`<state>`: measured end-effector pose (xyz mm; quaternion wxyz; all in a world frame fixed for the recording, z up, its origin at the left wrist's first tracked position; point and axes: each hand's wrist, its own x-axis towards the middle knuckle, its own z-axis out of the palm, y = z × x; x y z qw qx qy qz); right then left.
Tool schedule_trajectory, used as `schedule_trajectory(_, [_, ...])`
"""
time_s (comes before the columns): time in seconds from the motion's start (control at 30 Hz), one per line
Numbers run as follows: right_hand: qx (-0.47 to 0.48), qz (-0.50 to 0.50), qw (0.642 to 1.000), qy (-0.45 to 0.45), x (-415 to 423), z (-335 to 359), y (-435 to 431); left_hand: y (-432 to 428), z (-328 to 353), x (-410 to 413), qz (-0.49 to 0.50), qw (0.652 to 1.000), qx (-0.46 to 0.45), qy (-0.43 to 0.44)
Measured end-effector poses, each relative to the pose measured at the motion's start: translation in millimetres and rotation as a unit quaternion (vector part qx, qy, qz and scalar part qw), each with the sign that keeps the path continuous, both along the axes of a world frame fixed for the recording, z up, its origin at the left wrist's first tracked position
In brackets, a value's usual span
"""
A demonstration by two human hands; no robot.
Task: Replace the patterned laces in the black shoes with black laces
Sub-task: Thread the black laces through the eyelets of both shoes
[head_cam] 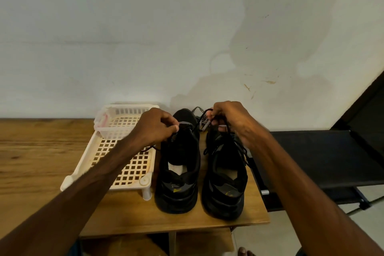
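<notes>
Head view: left grip (159, 128) pinching left black lace (152, 148) over left shoe (178, 172) tongue. Right grip (230, 120) pinching right black lace (243, 149) above right shoe (225, 183). Patterned lace (202, 121) lying between grips. Shoes standing side by side under grips on table (31, 151). White slotted rack (124, 164) sitting left of left grip.

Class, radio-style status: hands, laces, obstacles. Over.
Left hand pinches a black lace at left shoe. Right hand pinches one above right shoe. Patterned lace loose behind shoes. White rack beside, not blocking.
</notes>
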<state>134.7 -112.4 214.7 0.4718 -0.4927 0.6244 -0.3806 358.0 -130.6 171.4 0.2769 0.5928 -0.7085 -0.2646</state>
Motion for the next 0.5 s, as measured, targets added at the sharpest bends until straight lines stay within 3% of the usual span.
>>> schedule_trajectory(0.2, [-0.01, 0.073, 0.986, -0.147, -3.9, 10.5, 4.8, -1.6, 9.0, 12.6, -0.026, 0.986, 0.139, 0.092])
schedule_trajectory(0.3, [-0.019, 0.096, 0.977, -0.19, -5.1, 12.6, 5.9, 2.8, 24.1, 15.3, 0.0, 0.962, 0.136, 0.235])
schedule_trajectory(0.43, [-0.05, 0.087, 0.972, -0.213, -8.3, 14.4, 5.1, 3.4, 47.9, 24.3, -0.016, 0.875, 0.045, 0.482])
schedule_trajectory(0.5, [-0.08, 0.089, 0.959, -0.258, -8.9, 17.8, 5.4, 1.8, 53.5, 29.1, -0.014, 0.831, 0.004, 0.557])
